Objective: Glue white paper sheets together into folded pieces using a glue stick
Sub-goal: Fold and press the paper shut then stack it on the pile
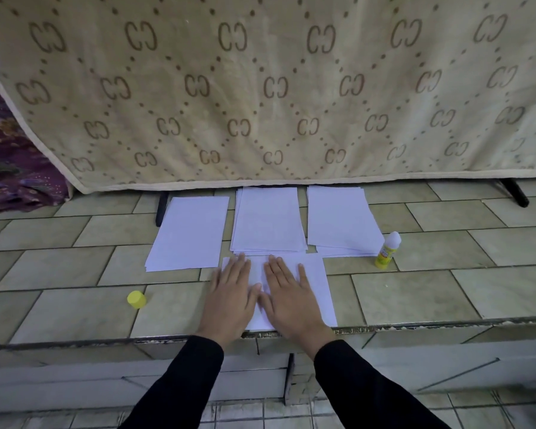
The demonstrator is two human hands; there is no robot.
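Observation:
A white sheet (314, 283) lies near the front edge of the tiled ledge. My left hand (231, 300) and my right hand (291, 300) press flat on it side by side, fingers straight. Behind it lie three stacks of white paper: left stack (189, 232), middle stack (268, 219), right stack (341, 218). The uncapped glue stick (387, 250), yellow with a white tip, stands upright to the right of the stacks. Its yellow cap (136, 299) lies on the tiles to the left of my hands.
A beige patterned blanket (260, 88) hangs right behind the stacks. Black legs (514, 191) show under it at the right and left. The ledge (75, 311) drops off just below my wrists to a lower tiled floor.

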